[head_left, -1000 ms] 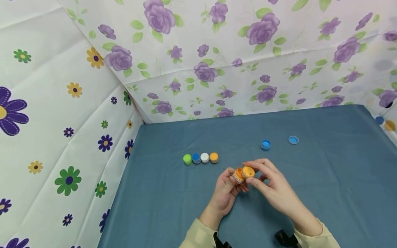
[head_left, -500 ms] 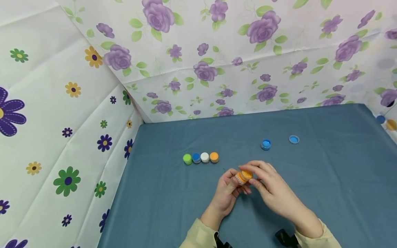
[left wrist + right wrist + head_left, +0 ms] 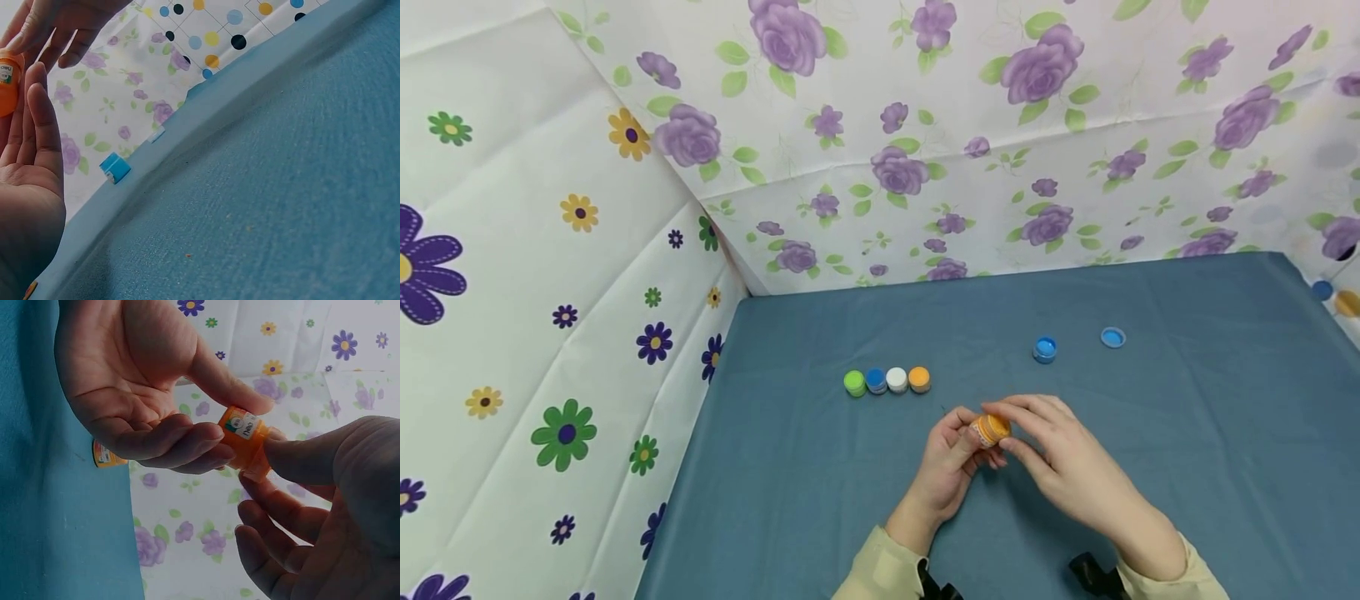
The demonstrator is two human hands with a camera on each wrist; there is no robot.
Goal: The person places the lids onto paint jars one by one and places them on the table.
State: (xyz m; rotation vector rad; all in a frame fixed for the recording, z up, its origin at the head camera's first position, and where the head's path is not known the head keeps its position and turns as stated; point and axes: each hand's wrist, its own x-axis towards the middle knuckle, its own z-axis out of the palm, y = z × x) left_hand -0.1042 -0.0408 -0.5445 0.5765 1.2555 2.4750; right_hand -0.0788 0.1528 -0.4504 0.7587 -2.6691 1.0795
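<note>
Held in my left hand (image 3: 951,458) is a small orange paint jar (image 3: 985,433) with a printed label, gripped between thumb and fingers and tilted to the right. My right hand (image 3: 1060,467) pinches the orange lid (image 3: 257,464) at the jar's mouth, thumb on one side and fingertips on the other. Whether the lid sits fully on the rim I cannot tell. In the left wrist view, the orange jar (image 3: 9,84) shows only partly at the left edge.
Left of the hands, a row of small capped jars stands on the blue-grey cloth (image 3: 790,483): green (image 3: 854,383), blue (image 3: 876,382), white (image 3: 897,380) and orange (image 3: 919,380). Farther back at right stand an uncapped blue jar (image 3: 1044,350) and its upturned blue lid (image 3: 1113,337).
The orange lid, earlier tilted beside the jar's mouth with its inside showing, now lies over the mouth. My right hand has turned with it; my left hand keeps hold of the jar.
</note>
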